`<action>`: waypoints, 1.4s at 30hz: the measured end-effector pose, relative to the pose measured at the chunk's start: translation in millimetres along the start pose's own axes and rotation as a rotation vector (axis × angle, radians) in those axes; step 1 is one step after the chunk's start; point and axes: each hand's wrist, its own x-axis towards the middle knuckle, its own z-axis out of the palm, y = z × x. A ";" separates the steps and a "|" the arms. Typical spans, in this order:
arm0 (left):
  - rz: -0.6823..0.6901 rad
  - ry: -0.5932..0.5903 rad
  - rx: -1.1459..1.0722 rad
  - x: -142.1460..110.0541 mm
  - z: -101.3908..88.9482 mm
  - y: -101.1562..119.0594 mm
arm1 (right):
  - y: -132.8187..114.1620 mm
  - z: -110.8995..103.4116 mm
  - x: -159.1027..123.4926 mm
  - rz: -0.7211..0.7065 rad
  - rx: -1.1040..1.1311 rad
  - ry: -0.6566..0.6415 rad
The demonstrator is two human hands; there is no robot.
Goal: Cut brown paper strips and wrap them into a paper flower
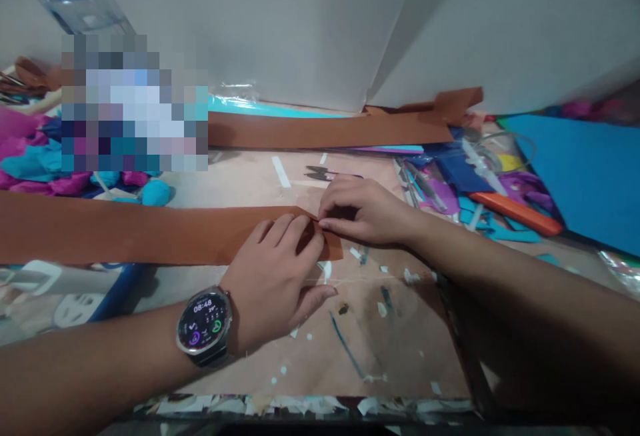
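Observation:
A long brown strip (125,233) of paper-like sheet lies across the table from the left edge to the middle. My left hand (280,269), with a round watch on its wrist, rests on the strip near its right end; the fingers are bent a little and the thumb stands apart. At that end my right hand (363,213) pinches the strip's upper edge between thumb and fingertips, where the corner is folded over. Just behind my right hand lies a pair of small dark snips (320,173).
Another brown strip (320,131) lies at the back. An orange cutter (517,213) and blue scraps are on the right, beside a large blue sheet (590,176). Crumpled pink and blue pieces (37,159) pile up on the left. Paper bits dot the tabletop (400,356).

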 end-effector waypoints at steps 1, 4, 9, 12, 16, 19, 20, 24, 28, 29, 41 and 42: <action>-0.006 -0.005 -0.003 0.0 -0.2 0.0 | -0.6 -0.1 0.0 -0.007 0.008 0.001; -0.018 -0.016 -0.010 -0.1 -0.8 0.6 | -2.2 -0.9 -0.3 -0.025 0.033 0.005; -0.008 -0.022 -0.010 0.8 -0.9 1.1 | -2.2 -1.1 -1.0 -0.036 0.048 0.003; -0.006 -0.022 -0.011 1.1 -1.0 0.6 | -1.4 -0.3 -1.2 -0.032 0.047 -0.004; -0.006 -0.029 -0.014 0.7 -1.7 0.6 | -0.8 0.3 -2.1 -0.014 0.037 -0.013; -0.007 -0.024 -0.017 0.5 -2.0 1.2 | -0.5 -0.1 -3.1 -0.015 0.032 -0.024; -0.007 -0.024 -0.019 0.5 -2.1 1.4 | -0.3 -0.2 -3.4 -0.015 0.032 -0.028; -0.006 -0.020 -0.017 0.5 -2.2 1.4 | 0.0 -0.1 -3.3 -0.020 0.032 -0.030; -0.010 -0.021 -0.019 0.8 -2.1 1.0 | -0.2 0.1 -2.4 -0.031 0.031 -0.030; -0.012 -0.025 -0.023 0.8 -2.1 1.0 | -0.2 0.1 -2.2 -0.035 0.033 -0.029; -0.019 -0.022 -0.029 1.3 -2.1 1.7 | -0.4 -0.1 -2.4 -0.041 0.021 -0.029; -0.019 -0.021 -0.028 1.2 -2.2 2.0 | -0.2 -0.1 -2.4 -0.042 0.021 -0.028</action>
